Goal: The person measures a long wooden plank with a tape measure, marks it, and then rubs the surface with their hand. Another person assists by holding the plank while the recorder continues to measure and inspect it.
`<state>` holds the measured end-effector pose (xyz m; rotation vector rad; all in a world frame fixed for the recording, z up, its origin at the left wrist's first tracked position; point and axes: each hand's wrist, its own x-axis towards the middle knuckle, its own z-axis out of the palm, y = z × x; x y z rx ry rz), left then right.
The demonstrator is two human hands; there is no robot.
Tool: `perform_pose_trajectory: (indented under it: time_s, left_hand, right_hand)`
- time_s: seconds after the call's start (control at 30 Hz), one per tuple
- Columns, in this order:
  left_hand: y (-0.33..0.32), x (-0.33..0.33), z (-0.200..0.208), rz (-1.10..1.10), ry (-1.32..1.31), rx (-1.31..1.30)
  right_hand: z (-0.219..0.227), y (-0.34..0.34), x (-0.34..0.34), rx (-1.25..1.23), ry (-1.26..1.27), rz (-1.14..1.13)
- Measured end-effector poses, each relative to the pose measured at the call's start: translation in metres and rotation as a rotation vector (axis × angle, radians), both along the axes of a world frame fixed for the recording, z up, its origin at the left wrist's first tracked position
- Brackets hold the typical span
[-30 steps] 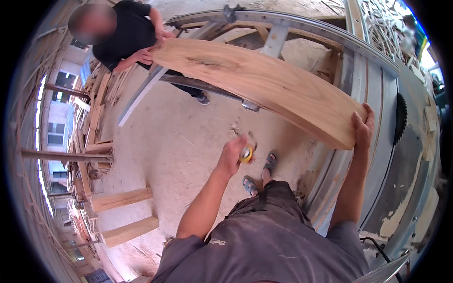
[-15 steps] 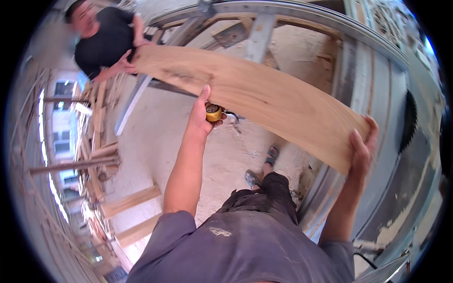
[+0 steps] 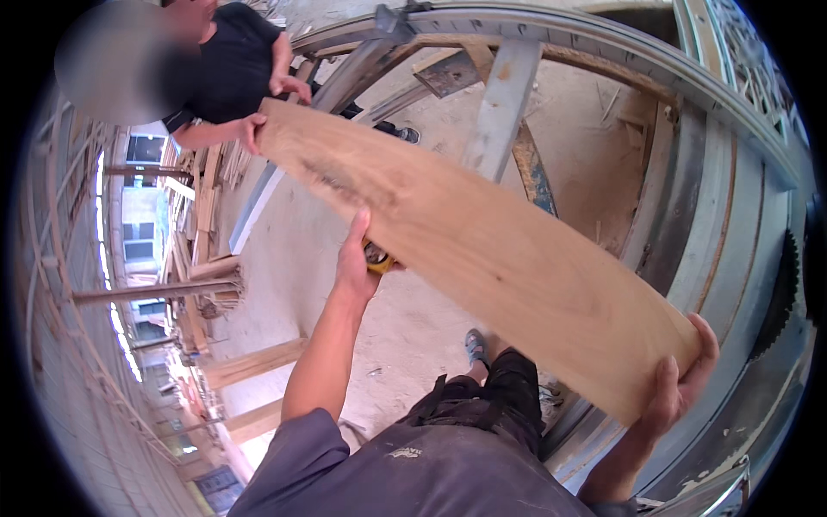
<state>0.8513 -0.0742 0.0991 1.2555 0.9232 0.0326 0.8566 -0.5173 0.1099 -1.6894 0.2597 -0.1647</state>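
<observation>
A long wooden board (image 3: 482,250) with a dark knot patch near its far end hangs in the air across my front. My right hand (image 3: 676,388) is closed round its right end, the fingers over the far edge and the thumb on the upper face. At the near edge, left of the middle, my left hand (image 3: 357,258) holds a yellow tape measure (image 3: 376,258), partly hidden under the board, with the thumb at the board's edge. A co-worker's two hands (image 3: 251,132) grip the far left end.
A metal machine frame with a rail (image 3: 594,39) runs along the far side and right. A toothed saw blade (image 3: 780,302) stands beyond my right hand. Stacked timber (image 3: 202,207) lies at the left, with two planks (image 3: 254,362) on the floor nearer me.
The board has come lower and nearer in the picture, its right end most of all. Both my hands have moved down with it, and the co-worker's end has shifted slightly right.
</observation>
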Motion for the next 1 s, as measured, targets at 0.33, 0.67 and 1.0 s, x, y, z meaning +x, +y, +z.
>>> perform_pose_trajectory:
  time_s: [0.33,0.67,1.0]
  left_hand:
    - [-0.013,0.004,-0.002,0.094,0.033,0.188]
    - [-0.011,0.000,-0.006,0.081,0.007,0.117]
    - [0.004,-0.007,-0.011,0.152,-0.025,0.046]
  right_hand:
    - [-0.005,0.008,0.004,-0.034,0.040,-0.130]
    - [-0.018,-0.011,0.023,0.063,0.019,-0.039]
    - [-0.028,-0.013,-0.002,0.128,-0.052,0.022]
